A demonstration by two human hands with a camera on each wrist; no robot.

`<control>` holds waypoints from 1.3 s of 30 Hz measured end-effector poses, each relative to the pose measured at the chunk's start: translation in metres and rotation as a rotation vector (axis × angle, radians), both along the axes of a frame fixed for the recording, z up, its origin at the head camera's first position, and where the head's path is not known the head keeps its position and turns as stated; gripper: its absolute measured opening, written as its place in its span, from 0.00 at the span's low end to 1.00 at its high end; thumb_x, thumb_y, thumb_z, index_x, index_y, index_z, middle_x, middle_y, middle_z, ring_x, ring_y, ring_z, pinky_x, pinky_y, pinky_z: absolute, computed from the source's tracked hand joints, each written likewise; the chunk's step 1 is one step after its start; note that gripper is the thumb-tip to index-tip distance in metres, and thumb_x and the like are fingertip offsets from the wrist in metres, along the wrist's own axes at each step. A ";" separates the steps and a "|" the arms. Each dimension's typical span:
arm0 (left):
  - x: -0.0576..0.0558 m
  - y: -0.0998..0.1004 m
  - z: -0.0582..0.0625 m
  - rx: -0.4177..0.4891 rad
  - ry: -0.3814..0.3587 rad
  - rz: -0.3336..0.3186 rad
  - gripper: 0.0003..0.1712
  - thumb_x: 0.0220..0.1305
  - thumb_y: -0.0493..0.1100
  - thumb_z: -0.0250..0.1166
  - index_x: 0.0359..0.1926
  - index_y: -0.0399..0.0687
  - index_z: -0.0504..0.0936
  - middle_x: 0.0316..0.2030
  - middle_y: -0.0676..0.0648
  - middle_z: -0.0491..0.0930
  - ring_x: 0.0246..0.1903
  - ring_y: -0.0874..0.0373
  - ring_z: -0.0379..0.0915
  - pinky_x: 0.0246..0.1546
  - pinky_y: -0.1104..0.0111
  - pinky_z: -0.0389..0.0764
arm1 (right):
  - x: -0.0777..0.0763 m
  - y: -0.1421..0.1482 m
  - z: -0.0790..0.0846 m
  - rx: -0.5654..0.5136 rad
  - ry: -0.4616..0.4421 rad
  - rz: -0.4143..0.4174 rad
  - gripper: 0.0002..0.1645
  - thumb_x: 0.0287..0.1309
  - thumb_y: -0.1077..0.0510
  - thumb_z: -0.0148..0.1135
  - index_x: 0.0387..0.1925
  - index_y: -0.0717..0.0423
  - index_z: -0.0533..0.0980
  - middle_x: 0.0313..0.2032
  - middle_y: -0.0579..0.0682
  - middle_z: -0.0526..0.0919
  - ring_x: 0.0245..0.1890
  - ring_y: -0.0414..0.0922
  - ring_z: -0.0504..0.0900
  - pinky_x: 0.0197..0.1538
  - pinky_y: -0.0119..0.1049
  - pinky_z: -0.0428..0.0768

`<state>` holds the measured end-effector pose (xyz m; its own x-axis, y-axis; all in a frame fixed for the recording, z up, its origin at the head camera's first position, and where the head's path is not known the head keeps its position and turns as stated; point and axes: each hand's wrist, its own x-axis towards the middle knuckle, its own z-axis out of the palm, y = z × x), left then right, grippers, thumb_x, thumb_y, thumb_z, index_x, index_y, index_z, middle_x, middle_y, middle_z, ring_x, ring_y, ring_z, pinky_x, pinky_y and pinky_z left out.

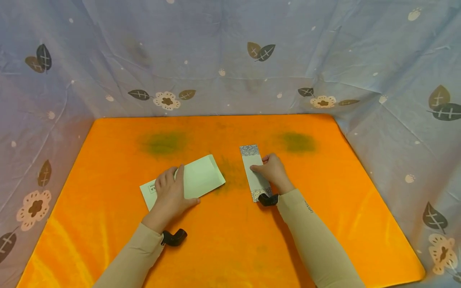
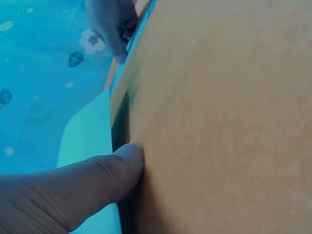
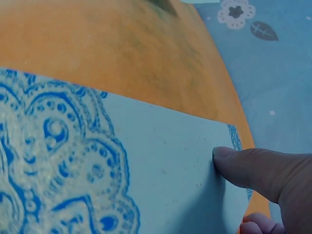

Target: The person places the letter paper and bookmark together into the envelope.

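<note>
A pale green envelope (image 1: pixel 201 176) lies slanted on the left of the orange table, its flap end toward the right and a small printed box near its left end. My left hand (image 1: pixel 171 196) rests across it, fingers reaching the far edge and thumb spread past the near edge. In the left wrist view the thumb (image 2: pixel 117 168) crosses the envelope's edge. My right hand (image 1: pixel 272 170) pinches a white bookmark (image 1: pixel 253 174) with lace-like patterned ends. Its thumb (image 3: pixel 248 165) presses the face near the right edge; the other fingers are mostly hidden behind.
An orange cloth-covered table (image 1: pixel 223 248) with dark greenish patches lies below. Grey-blue curtains (image 1: pixel 216 48) with leaf and flower prints enclose its back and sides. Each wrist carries a black camera mount (image 1: pixel 174 237) beside a beige sleeve (image 1: pixel 313 232).
</note>
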<state>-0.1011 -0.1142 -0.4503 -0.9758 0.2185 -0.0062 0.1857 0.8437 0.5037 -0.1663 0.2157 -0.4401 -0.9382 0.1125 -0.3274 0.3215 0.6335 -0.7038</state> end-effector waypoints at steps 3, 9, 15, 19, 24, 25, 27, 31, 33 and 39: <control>0.000 0.000 0.000 -0.007 -0.002 -0.001 0.69 0.44 0.60 0.78 0.74 0.36 0.46 0.68 0.31 0.46 0.65 0.34 0.40 0.63 0.42 0.37 | -0.001 -0.001 0.001 0.015 -0.013 -0.003 0.37 0.53 0.45 0.72 0.53 0.64 0.66 0.48 0.61 0.72 0.41 0.55 0.73 0.41 0.44 0.76; -0.001 0.001 -0.001 -0.005 -0.005 0.002 0.69 0.44 0.60 0.78 0.75 0.37 0.45 0.68 0.32 0.46 0.65 0.35 0.40 0.63 0.42 0.36 | -0.006 0.000 0.002 0.036 -0.030 0.013 0.29 0.52 0.46 0.72 0.38 0.61 0.66 0.35 0.56 0.68 0.32 0.50 0.68 0.32 0.38 0.69; 0.000 0.000 0.000 -0.006 -0.001 0.007 0.68 0.45 0.60 0.77 0.75 0.37 0.46 0.68 0.32 0.45 0.65 0.35 0.39 0.63 0.42 0.36 | -0.008 0.003 0.002 0.003 -0.034 0.027 0.30 0.51 0.47 0.73 0.26 0.55 0.59 0.24 0.50 0.56 0.24 0.47 0.60 0.27 0.37 0.63; 0.000 0.000 0.000 -0.010 0.001 0.008 0.68 0.45 0.61 0.77 0.75 0.37 0.46 0.68 0.32 0.45 0.65 0.35 0.39 0.63 0.42 0.37 | -0.007 0.009 0.003 -0.068 -0.057 0.021 0.29 0.55 0.48 0.70 0.44 0.60 0.64 0.39 0.58 0.68 0.35 0.51 0.68 0.37 0.40 0.70; 0.000 0.001 -0.002 -0.015 0.001 0.012 0.69 0.44 0.61 0.77 0.75 0.37 0.45 0.68 0.32 0.46 0.65 0.35 0.40 0.63 0.41 0.37 | -0.004 0.020 0.002 -0.168 -0.064 0.039 0.25 0.65 0.51 0.61 0.54 0.63 0.66 0.46 0.60 0.71 0.40 0.53 0.71 0.42 0.41 0.73; 0.001 0.002 -0.002 -0.016 0.000 0.013 0.69 0.44 0.61 0.77 0.75 0.37 0.45 0.68 0.32 0.46 0.65 0.35 0.40 0.63 0.41 0.37 | -0.004 0.022 0.001 -0.172 -0.061 0.050 0.23 0.66 0.51 0.59 0.53 0.63 0.68 0.46 0.59 0.72 0.39 0.52 0.71 0.41 0.41 0.72; 0.001 0.002 -0.003 -0.020 0.002 0.014 0.69 0.44 0.62 0.77 0.75 0.37 0.45 0.68 0.32 0.46 0.65 0.35 0.40 0.63 0.41 0.37 | -0.002 0.028 0.001 -0.166 -0.049 0.068 0.21 0.69 0.51 0.55 0.52 0.63 0.70 0.44 0.58 0.72 0.37 0.51 0.70 0.40 0.40 0.71; 0.002 0.002 -0.002 -0.034 0.023 0.015 0.69 0.44 0.63 0.77 0.75 0.38 0.45 0.68 0.32 0.46 0.65 0.36 0.41 0.63 0.42 0.38 | 0.001 0.034 0.003 -0.162 -0.039 0.097 0.21 0.70 0.48 0.53 0.51 0.61 0.72 0.44 0.57 0.74 0.36 0.51 0.69 0.39 0.41 0.69; 0.002 0.001 -0.001 -0.039 0.035 0.015 0.69 0.44 0.63 0.77 0.74 0.38 0.46 0.68 0.32 0.46 0.64 0.36 0.41 0.63 0.42 0.38 | 0.002 0.036 0.004 -0.174 -0.044 0.098 0.21 0.69 0.47 0.53 0.51 0.60 0.72 0.45 0.57 0.74 0.37 0.51 0.69 0.39 0.42 0.69; 0.002 0.001 0.000 -0.045 0.056 0.004 0.69 0.43 0.63 0.77 0.74 0.36 0.47 0.67 0.32 0.47 0.64 0.35 0.41 0.64 0.43 0.38 | 0.004 0.039 0.004 -0.248 -0.040 0.042 0.22 0.69 0.45 0.53 0.50 0.58 0.73 0.43 0.57 0.74 0.37 0.52 0.70 0.40 0.42 0.70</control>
<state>-0.0987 -0.1136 -0.4502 -0.9757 0.2156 0.0387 0.2094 0.8661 0.4539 -0.1620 0.2551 -0.4365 -0.9259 -0.0148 -0.3774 0.3295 0.4567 -0.8263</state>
